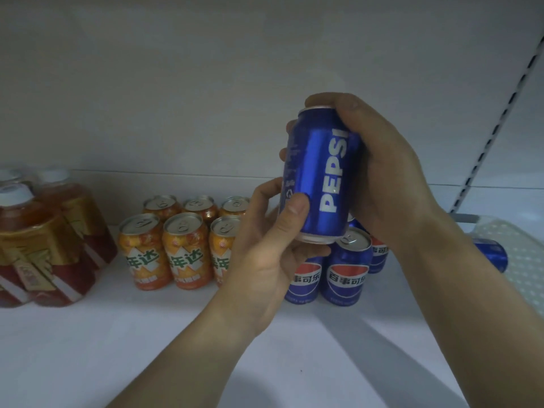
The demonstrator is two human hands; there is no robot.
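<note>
A blue Pepsi can (pixel 318 175) is held upright in the air above a white shelf (pixel 147 334). My right hand (pixel 391 172) grips its top and right side, fingers wrapped round behind. My left hand (pixel 265 248) holds its lower left, thumb pressed on the front. Below it several blue Pepsi cans (pixel 347 269) stand on the shelf, partly hidden by my hands.
Several orange soda cans (pixel 182 248) stand in two rows to the left. Red tea bottles (pixel 38 248) with gold labels sit at the far left. Another blue can (pixel 491 254) lies on a dotted tray (pixel 518 260) at the right. A slotted shelf upright (pixel 497 125) runs up the right.
</note>
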